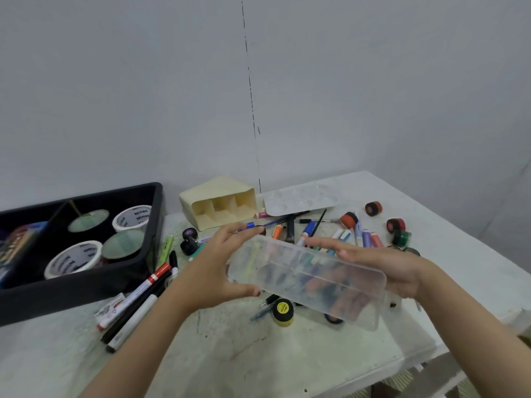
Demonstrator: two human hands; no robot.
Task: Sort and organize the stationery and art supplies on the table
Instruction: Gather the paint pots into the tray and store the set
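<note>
My left grip and right grip both hold one clear box above the tabletop. Two white tape rolls sit in the black tray. Bare room lies near the front edge.

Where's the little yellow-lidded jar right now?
Head view, centre: the yellow-lidded jar sits on the table beside a blue pen, just nearer than the clear box.

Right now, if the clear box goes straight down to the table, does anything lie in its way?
Likely yes. The left hand and the right hand hold the clear box above the table. By its near edge lie a yellow-lidded jar, a blue pen and a dark ring; markers lie past its far side.
</note>
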